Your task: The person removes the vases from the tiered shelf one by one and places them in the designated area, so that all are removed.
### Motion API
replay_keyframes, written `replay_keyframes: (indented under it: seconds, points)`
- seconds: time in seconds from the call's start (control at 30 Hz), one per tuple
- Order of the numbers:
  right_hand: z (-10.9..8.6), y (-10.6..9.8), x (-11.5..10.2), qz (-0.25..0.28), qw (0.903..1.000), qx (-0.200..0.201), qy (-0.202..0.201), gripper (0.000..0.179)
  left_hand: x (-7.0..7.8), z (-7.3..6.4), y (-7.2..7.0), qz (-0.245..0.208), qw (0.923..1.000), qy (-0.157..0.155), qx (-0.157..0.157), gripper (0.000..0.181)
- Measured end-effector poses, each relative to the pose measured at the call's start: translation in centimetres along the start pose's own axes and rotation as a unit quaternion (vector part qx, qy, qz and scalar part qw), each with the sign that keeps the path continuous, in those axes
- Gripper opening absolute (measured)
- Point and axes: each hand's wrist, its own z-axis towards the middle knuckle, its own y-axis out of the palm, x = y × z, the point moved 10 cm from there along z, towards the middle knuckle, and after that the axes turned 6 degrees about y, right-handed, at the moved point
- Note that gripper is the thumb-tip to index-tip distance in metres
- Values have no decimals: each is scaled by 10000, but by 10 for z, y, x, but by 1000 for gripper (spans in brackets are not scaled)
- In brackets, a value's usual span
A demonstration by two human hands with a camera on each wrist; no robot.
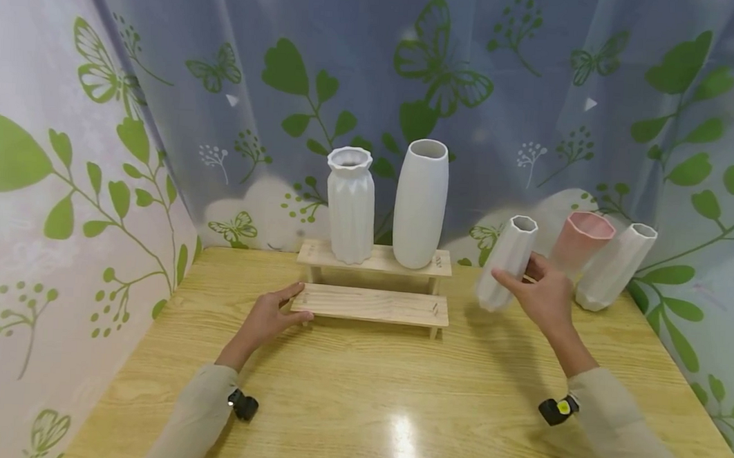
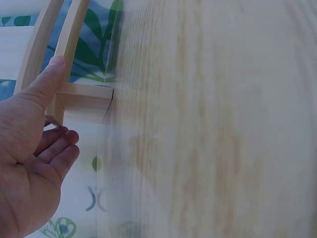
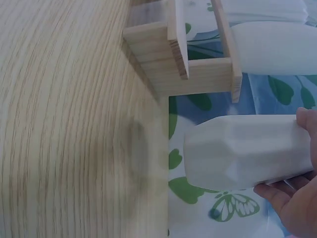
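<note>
My right hand [image 1: 545, 294] grips a small white faceted vase [image 1: 507, 264] round its upper part. The vase tilts slightly, and in the right wrist view its base hangs above the table, with a shadow on the wood. At the left end of a two-step wooden stand [image 1: 369, 304], my left hand [image 1: 269, 318] holds the lower board between thumb and fingers. On the upper step stand a white ribbed vase [image 1: 351, 211] with a scalloped rim and a taller smooth white vase [image 1: 421, 204].
Right of my right hand, a pink vase [image 1: 581, 240] and another white faceted vase [image 1: 617, 268] stand close together near the table's back right. The wooden table [image 1: 345, 401] meets a curtain [image 1: 374, 84] with leaves and butterflies behind it.
</note>
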Motion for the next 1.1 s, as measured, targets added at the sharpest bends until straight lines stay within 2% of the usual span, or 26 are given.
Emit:
replay_keyframes:
  seconds: [0.17, 0.47, 1.1]
  points:
    - [7, -1, 6, -87, 9999, 52, 65, 65, 0, 0, 0, 27, 10000, -16, -8, 80]
    - [20, 4, 13, -190, 9996, 164, -106, 64, -1, 0, -1, 27, 10000, -7, 48, 78]
    - [39, 3, 40, -415, 9963, 752, -2, 60, 1, -1, -1, -19, 10000, 0, 70, 77]
